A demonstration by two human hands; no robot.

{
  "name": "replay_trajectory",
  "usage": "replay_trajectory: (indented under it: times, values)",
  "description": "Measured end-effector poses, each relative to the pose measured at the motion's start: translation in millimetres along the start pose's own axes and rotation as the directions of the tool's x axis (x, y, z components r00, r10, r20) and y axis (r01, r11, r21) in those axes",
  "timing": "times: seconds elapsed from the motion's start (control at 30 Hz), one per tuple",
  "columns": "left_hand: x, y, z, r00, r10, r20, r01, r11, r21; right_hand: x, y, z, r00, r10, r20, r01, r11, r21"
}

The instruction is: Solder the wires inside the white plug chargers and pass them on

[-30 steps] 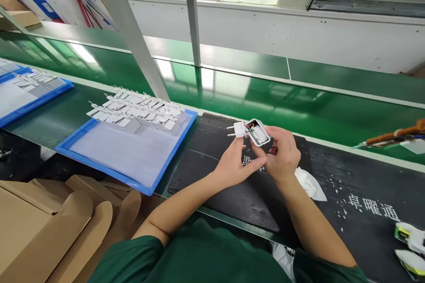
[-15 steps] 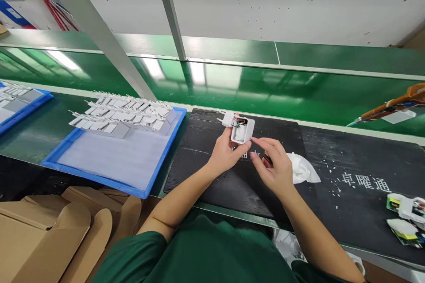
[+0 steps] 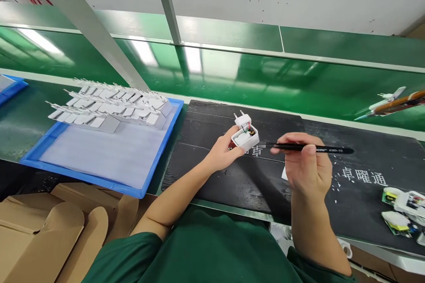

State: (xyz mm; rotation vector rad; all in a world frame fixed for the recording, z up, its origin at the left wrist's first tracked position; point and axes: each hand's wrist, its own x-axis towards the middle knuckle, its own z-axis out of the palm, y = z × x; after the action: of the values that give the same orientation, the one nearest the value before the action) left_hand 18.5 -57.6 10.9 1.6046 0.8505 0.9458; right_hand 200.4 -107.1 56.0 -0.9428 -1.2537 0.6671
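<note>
In my left hand (image 3: 224, 150) is a white plug charger housing (image 3: 248, 140), open at the top, held by its side above the black mat. A white cap with two metal prongs (image 3: 243, 119) sits at its far end, and thin red and black wires run from it to parts inside. My right hand (image 3: 308, 166) is closed around black tweezers (image 3: 299, 147), held almost level. Their grey tip points left, close to the housing's right side; whether it touches cannot be made out. A piece of white cloth (image 3: 284, 174) lies partly hidden behind my right hand.
A blue tray (image 3: 139, 190) with rows of white housings (image 3: 109, 108) stands on the left. Cardboard boxes (image 3: 29, 230) are at the lower left. Circuit boards (image 3: 396, 221) lie at the right edge of the mat (image 3: 206, 185); an orange-brown glue gun (image 3: 398, 105) juts in above.
My right hand has moved right, away from the housing, and the tweezers now extend toward it. The housing has turned, its prongs now pointing away from me. The view has tilted down.
</note>
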Motion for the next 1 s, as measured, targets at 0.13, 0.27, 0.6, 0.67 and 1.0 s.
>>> replay_trajectory:
  times: [0.13,0.27,0.6,0.67,1.0]
  values:
    - [-1.3,6.0,-1.2,0.999,-0.035,0.038,0.037,0.998,-0.052,3.1,2.0,10.1,0.988,-0.142,-0.063,0.139,0.989,-0.053]
    - [-1.6,10.7,-2.4,0.998,0.009,0.059,-0.006,0.999,-0.051,0.2,7.3,15.9,0.947,-0.299,-0.114,0.277,0.944,-0.181]
    - [-3.2,13.3,-2.1,0.992,0.087,0.090,-0.082,0.995,-0.049,-3.5,12.8,18.3,0.954,-0.281,-0.107,0.250,0.939,-0.234]
    - [-3.0,14.4,-2.5,0.990,0.099,0.097,-0.094,0.994,-0.057,-3.8,13.9,19.5,0.953,-0.282,-0.111,0.251,0.939,-0.235]
    - [-4.0,14.0,-3.1,0.988,0.106,0.109,-0.100,0.993,-0.061,-2.6,14.8,22.0,0.949,-0.290,-0.127,0.251,0.934,-0.254]
